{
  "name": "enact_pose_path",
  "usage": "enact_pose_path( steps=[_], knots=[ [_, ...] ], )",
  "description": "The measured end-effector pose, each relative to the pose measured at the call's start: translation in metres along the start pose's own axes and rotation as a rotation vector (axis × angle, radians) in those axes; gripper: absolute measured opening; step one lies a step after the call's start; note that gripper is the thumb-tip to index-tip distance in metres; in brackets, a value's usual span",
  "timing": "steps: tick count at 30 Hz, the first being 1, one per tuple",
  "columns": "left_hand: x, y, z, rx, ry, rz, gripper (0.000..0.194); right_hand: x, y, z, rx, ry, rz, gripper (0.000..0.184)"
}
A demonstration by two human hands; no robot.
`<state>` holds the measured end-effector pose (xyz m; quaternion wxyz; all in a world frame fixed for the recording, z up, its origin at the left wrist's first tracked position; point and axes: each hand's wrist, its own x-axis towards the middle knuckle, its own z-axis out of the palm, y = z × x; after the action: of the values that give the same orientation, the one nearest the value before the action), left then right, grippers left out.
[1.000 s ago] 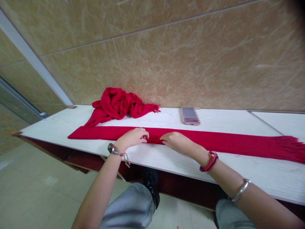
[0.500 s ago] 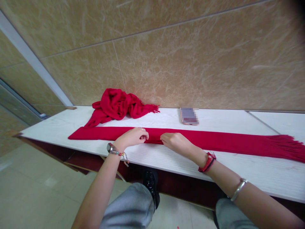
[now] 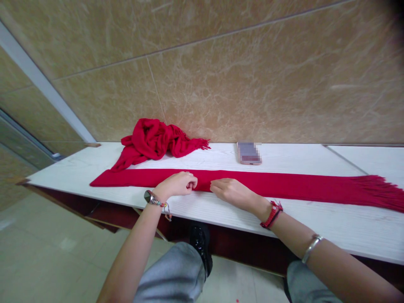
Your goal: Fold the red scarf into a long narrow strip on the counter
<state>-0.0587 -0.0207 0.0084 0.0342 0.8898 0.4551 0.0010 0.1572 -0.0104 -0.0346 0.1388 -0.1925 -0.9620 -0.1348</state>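
Note:
A long red scarf (image 3: 296, 185) lies folded into a narrow strip along the white counter, its fringe spread at the right end. My left hand (image 3: 178, 184) is closed at the scarf's near edge, left of its middle, fingers curled against the cloth. A short gap to the right, my right hand (image 3: 232, 191) pinches the same edge, fingers together and thumb mostly hidden. Between the two hands the strip lies nearly flat. Behind its left part sits a second red scarf (image 3: 154, 141), bunched in a loose heap with its fringe pointing right.
A phone (image 3: 249, 152) lies near the wall on the white counter (image 3: 195, 210). The tiled wall (image 3: 236, 84) rises directly behind. Dark red shelving (image 3: 246, 248) shows below the counter's front edge, and my black shoe (image 3: 200, 246) is beneath it.
The cloth between my hands looks smoother, and my right hand has shifted very slightly left. The view has tilted a little; both hands stay at the scarf's near edge.

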Motion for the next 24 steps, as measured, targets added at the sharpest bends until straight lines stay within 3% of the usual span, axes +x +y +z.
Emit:
enact_pose_path(
  steps=[9, 12, 15, 20, 24],
  knots=[
    [0.001, 0.002, 0.0, 0.019, -0.017, 0.028, 0.013, -0.001, 0.0, 0.001, 0.096, 0.034, 0.024, 0.016],
    [0.007, 0.008, 0.002, 0.003, 0.081, 0.03, 0.013, -0.001, 0.002, 0.005, 0.143, 0.056, 0.043, 0.019],
    [0.017, 0.01, 0.014, -0.001, 0.155, -0.008, 0.026, -0.001, 0.003, 0.008, 0.196, 0.071, 0.069, 0.021],
    [0.028, 0.002, 0.038, -0.003, -0.055, -0.188, 0.05, -0.013, 0.008, 0.006, 0.237, 0.041, 0.062, 0.031],
    [0.03, -0.004, 0.038, 0.004, -0.099, -0.2, 0.053, -0.043, 0.018, -0.003, 0.276, -0.058, 0.112, 0.038]
  ],
)
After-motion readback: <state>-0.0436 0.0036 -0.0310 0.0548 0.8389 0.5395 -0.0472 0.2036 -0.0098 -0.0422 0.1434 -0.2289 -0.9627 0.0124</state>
